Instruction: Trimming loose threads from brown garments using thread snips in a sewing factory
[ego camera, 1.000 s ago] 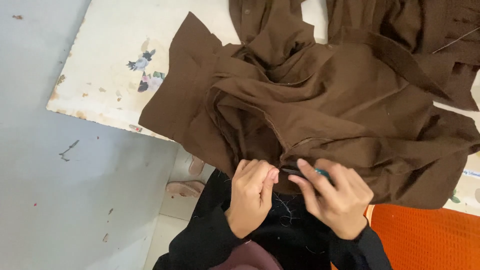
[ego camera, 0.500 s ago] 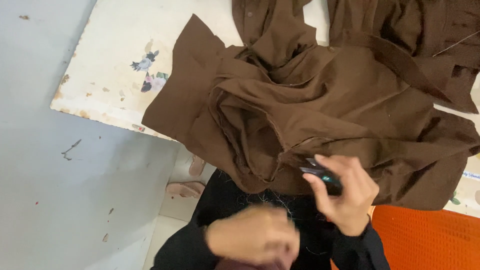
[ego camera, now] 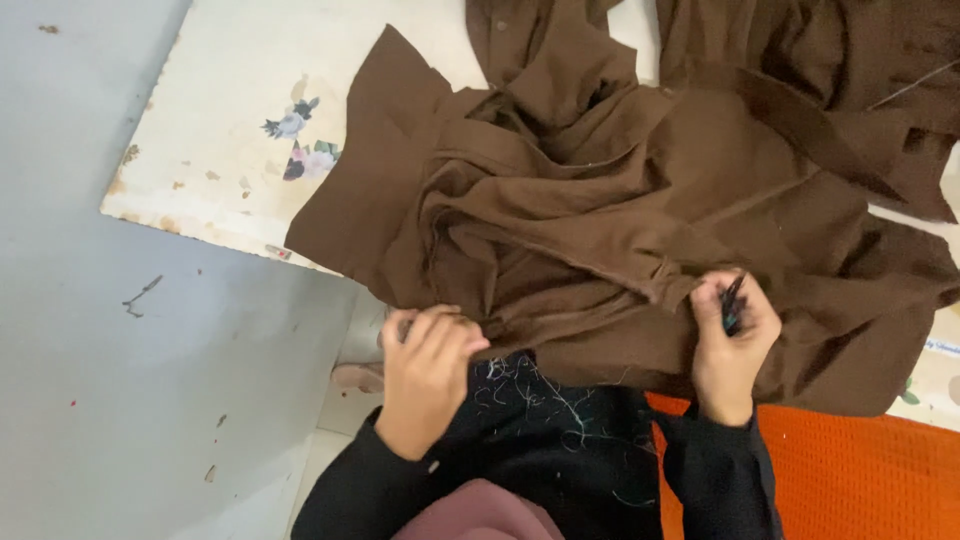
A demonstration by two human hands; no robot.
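Observation:
A crumpled brown garment [ego camera: 620, 200] lies over a white table and hangs over its near edge toward me. My left hand [ego camera: 428, 372] grips the garment's lower left edge, its fingers curled into the cloth. My right hand [ego camera: 730, 335] rests on the cloth further right and holds a small dark thread cutter [ego camera: 733, 303] between thumb and fingers. Both sleeves are black, and loose thread bits lie on my dark lap [ego camera: 545, 410].
The worn white table [ego camera: 230, 110] has a small flower print and a chipped front edge. Grey floor [ego camera: 120, 380] lies to the left. An orange mesh surface [ego camera: 860, 480] sits at lower right. A sandalled foot [ego camera: 362, 372] shows under the table edge.
My hands have parted: the left moved down, then up to the cloth's left edge, while the right moved right with the cutter. The view shifted slightly.

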